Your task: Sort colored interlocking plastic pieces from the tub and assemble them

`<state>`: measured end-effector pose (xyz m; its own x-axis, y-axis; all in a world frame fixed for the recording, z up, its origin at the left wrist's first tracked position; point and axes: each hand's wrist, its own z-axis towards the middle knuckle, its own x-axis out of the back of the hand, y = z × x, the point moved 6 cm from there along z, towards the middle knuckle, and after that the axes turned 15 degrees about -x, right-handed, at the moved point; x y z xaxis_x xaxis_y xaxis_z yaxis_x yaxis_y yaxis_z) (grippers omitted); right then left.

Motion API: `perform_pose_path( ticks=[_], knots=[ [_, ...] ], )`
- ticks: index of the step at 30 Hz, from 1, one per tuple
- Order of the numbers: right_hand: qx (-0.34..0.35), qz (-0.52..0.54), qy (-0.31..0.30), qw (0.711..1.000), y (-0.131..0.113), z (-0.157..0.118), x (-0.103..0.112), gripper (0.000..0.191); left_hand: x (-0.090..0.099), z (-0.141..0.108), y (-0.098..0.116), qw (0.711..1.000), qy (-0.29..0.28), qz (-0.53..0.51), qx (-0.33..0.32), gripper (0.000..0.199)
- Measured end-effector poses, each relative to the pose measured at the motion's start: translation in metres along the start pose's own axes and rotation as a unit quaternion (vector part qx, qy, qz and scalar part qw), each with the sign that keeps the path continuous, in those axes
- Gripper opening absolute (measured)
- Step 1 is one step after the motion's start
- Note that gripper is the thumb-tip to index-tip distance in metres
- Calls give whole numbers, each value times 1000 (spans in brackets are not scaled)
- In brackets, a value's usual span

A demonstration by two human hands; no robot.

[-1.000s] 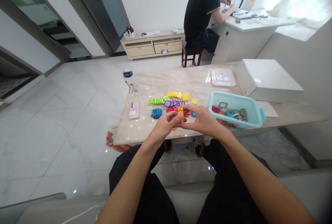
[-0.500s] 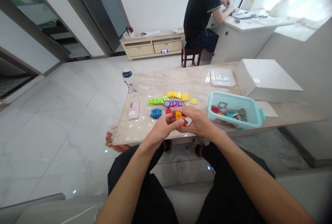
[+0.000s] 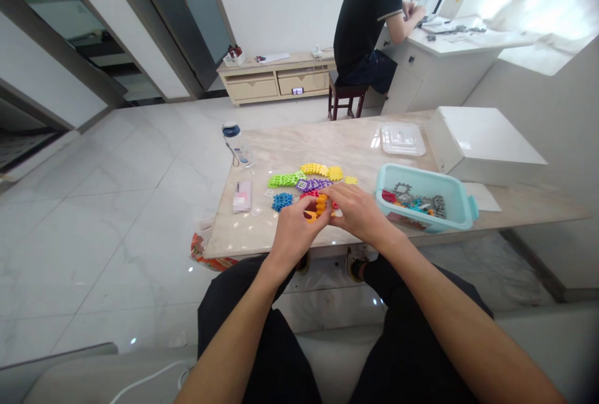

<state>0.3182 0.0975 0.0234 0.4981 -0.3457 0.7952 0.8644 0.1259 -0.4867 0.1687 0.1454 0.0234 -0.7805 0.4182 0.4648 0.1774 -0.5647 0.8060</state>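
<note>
Orange toothed building pieces [image 3: 321,205] are pinched together between my two hands near the table's front edge. My left hand [image 3: 298,226] closes on them from the left, thumb toward me. From the right, my right hand [image 3: 356,209] grips them, its fingers partly covering them. Just beyond lie red pieces [image 3: 309,194], largely hidden by my hands. A stack of blue pieces [image 3: 282,202] rests left of my hands. Further back are rows of purple pieces [image 3: 314,185], green pieces [image 3: 285,180] and yellow pieces [image 3: 316,170].
A light-blue bin [image 3: 423,201] with grey, red and blue pieces stands at right, near a white box [image 3: 486,138] and a clear lid [image 3: 402,140]. A water bottle [image 3: 238,145] and a pink card pack [image 3: 242,197] are at left. Another person [image 3: 367,17] sits at a far desk.
My hands have shifted slightly and turned around the orange pieces, and more orange now shows beside my left fingers. The other items on the table have stayed in place.
</note>
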Motion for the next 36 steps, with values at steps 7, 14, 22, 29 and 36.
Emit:
perform_pose_path(
  ticks=[7,14,22,29,36],
  knots=[
    [0,-2,-30,1000,-13,10,-3,59,40,-2,-6,996,62,63,4,29],
    [-126,-11,7,992,34,4,22,50,76,-48,-61,961,162,-134,181,62],
    [-189,4,21,982,85,-34,36,35,34,-84,-121,935,155,-155,278,72],
    [-207,31,28,977,112,-50,50,31,11,-72,-140,938,142,-139,283,64],
    [-179,33,14,983,115,-50,48,31,-6,-42,-148,944,110,-103,293,67]
  ],
)
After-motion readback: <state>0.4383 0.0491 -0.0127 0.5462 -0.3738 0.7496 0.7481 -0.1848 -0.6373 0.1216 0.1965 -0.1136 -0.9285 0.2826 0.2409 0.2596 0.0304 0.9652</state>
